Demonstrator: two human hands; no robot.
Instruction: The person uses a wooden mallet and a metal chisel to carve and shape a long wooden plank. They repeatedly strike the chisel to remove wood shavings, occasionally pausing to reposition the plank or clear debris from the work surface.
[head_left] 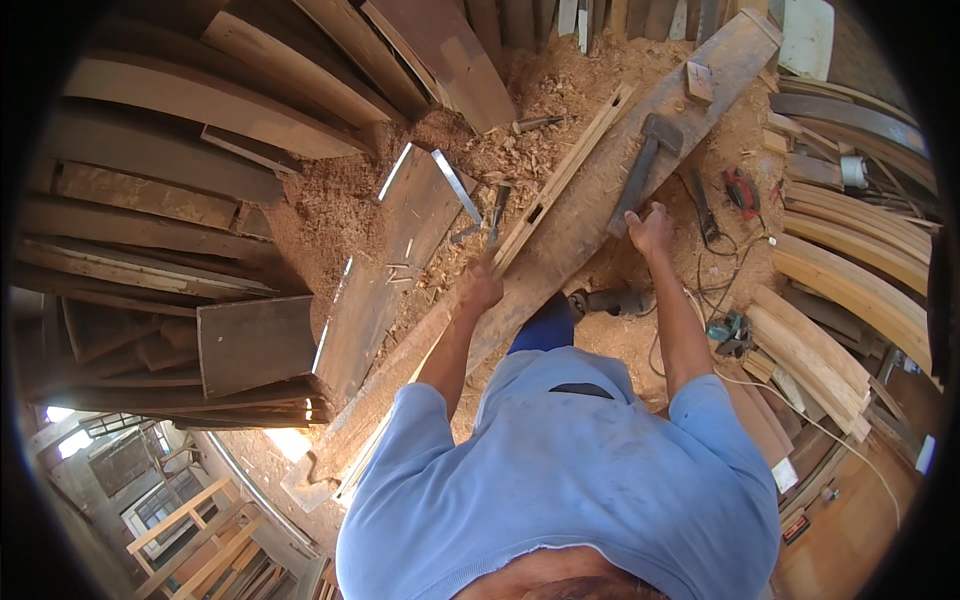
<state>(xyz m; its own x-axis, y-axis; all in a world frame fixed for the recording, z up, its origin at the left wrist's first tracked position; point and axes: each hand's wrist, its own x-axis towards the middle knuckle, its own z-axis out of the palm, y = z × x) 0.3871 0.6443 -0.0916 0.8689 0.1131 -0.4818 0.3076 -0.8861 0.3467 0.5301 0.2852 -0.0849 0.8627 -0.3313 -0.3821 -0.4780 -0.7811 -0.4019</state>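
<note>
Blue cloth, a shirt (600,450) on the person's back, lies nearest. Ahead of it the hands are apart: the left hand (480,286) is at the side of a slotted wooden strip (568,168), the right hand (652,230) at the handle end of a hammer (635,180); I cannot tell how firmly either grips. Strip and hammer lie on the long plank tabletop (590,192), the hammer right of the strip. A red tool (741,192) lies beyond, among wood shavings. Farther right, a white can-like cylinder (853,171), contents hidden, sits by stacked boards (855,275).
</note>
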